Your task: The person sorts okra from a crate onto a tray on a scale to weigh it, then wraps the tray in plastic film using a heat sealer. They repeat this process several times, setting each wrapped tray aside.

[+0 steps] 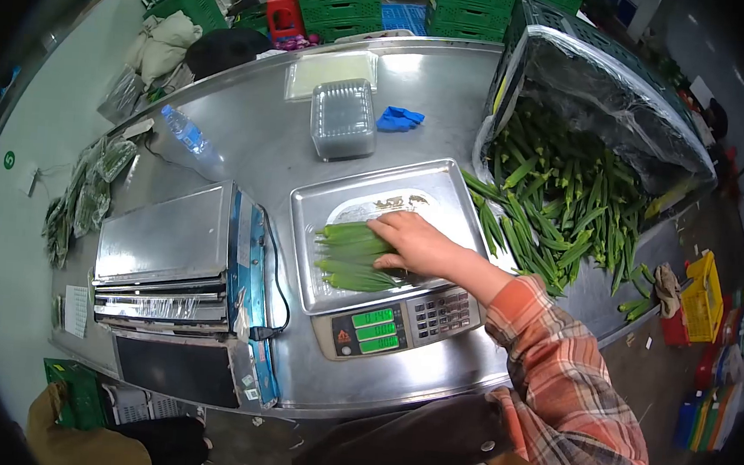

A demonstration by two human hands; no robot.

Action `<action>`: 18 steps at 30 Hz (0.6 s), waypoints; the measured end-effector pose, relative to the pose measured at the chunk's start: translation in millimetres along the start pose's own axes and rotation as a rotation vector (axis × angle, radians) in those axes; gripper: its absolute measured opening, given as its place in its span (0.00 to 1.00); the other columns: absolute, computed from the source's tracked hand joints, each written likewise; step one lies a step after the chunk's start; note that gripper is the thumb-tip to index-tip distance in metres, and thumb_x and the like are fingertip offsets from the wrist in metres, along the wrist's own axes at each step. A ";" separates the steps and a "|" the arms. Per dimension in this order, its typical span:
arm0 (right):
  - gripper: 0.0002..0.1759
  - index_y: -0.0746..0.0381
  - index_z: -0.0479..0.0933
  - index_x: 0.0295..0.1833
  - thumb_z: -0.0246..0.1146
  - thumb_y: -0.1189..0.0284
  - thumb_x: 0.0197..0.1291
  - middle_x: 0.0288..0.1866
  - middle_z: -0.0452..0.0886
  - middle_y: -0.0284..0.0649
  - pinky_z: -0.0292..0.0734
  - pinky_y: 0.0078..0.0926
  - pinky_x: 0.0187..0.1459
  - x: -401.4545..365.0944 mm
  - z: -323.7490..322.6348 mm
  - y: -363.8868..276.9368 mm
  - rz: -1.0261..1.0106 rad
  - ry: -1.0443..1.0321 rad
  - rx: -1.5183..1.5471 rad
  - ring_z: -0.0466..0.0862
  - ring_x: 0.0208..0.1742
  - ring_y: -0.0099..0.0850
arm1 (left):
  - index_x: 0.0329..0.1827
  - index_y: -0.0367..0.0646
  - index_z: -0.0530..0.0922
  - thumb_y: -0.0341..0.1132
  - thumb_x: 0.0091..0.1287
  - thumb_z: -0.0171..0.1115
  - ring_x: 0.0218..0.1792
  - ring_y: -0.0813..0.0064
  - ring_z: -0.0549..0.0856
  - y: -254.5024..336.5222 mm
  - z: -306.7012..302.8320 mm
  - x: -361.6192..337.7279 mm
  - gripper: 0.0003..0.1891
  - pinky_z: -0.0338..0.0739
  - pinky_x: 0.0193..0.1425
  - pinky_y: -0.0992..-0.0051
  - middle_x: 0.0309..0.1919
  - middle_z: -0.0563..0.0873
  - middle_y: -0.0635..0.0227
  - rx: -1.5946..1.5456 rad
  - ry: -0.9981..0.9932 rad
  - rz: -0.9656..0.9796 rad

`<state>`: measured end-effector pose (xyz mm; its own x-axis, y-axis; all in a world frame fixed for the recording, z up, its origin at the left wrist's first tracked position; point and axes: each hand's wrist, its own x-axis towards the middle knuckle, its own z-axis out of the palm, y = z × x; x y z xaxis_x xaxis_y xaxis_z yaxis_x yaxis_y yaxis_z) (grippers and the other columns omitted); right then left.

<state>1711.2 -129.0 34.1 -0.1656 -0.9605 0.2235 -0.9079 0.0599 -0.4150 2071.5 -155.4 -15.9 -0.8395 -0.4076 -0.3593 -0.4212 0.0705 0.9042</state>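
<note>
Left of the scale (446, 179) stands a metal machine (166, 234), just beside it; a water bottle (189, 135) is beyond the scale's far left corner. The left hand is out of view. Behind the scale sit clear trays (343, 117), with a blue cloth (400, 119) to their right.

On the scale's pan lies a row of okra pods (348, 252), side by side, tips toward the left. For a tidy row, it is best kept inside the pan's rim, with no pod lapping over the edge or bridging to the table. The lit display (377, 329) is at the scale's near side; its figures are too blurred to read surely.

The right hand (401, 248) reaches in from the scale's right, thumb and forefinger apart over the row's right end. Whether they pinch the pods cannot be told. A light touch seems wise: pressing would add to the reading and might bruise them, so judge the figures with the hand lifted clear.

Right of the scale, an okra heap (566, 204) spills from a lined crate (609, 50), close to the pan's edge; loose pods there should stay off it.
</note>
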 end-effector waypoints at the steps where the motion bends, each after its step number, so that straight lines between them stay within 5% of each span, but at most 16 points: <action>1: 0.33 0.65 0.69 0.62 0.69 0.62 0.52 0.56 0.72 0.52 0.67 0.40 0.60 0.3 -7.2 0.1 0.017 0.024 0.021 0.72 0.59 0.48 | 0.56 0.35 0.73 0.34 0.71 0.52 0.40 0.77 0.84 -1.6 -0.1 -1.7 0.15 0.77 0.47 0.78 0.44 0.84 0.61 -0.006 0.002 0.002; 5: 0.27 0.63 0.70 0.61 0.66 0.67 0.56 0.60 0.72 0.50 0.65 0.37 0.63 -32.0 -23.2 12.0 0.205 0.336 0.091 0.71 0.61 0.46 | 0.57 0.35 0.73 0.35 0.71 0.52 0.39 0.77 0.84 -7.1 -2.1 -5.6 0.16 0.77 0.47 0.78 0.44 0.84 0.61 -0.030 -0.001 0.019; 8: 0.20 0.65 0.72 0.58 0.63 0.75 0.59 0.53 0.75 0.45 0.74 0.28 0.53 -72.9 -41.6 8.2 0.296 0.481 0.073 0.79 0.51 0.36 | 0.58 0.35 0.73 0.35 0.71 0.52 0.39 0.77 0.83 -12.6 -3.6 -9.3 0.16 0.77 0.47 0.78 0.44 0.84 0.61 -0.043 -0.025 0.023; 18: 0.14 0.64 0.72 0.53 0.60 0.77 0.62 0.45 0.77 0.35 0.75 0.20 0.43 -188.3 -33.8 -14.2 0.699 0.562 0.138 0.78 0.41 0.22 | 0.60 0.35 0.72 0.36 0.72 0.52 0.38 0.78 0.83 -1.3 -42.4 -21.2 0.18 0.77 0.46 0.78 0.45 0.84 0.61 -0.027 -0.280 -0.004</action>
<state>1742.3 60.3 27.8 -0.8580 -0.4408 0.2635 -0.4814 0.5118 -0.7115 2104.4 -185.4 0.3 -0.9016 -0.1398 -0.4094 -0.4186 0.0431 0.9072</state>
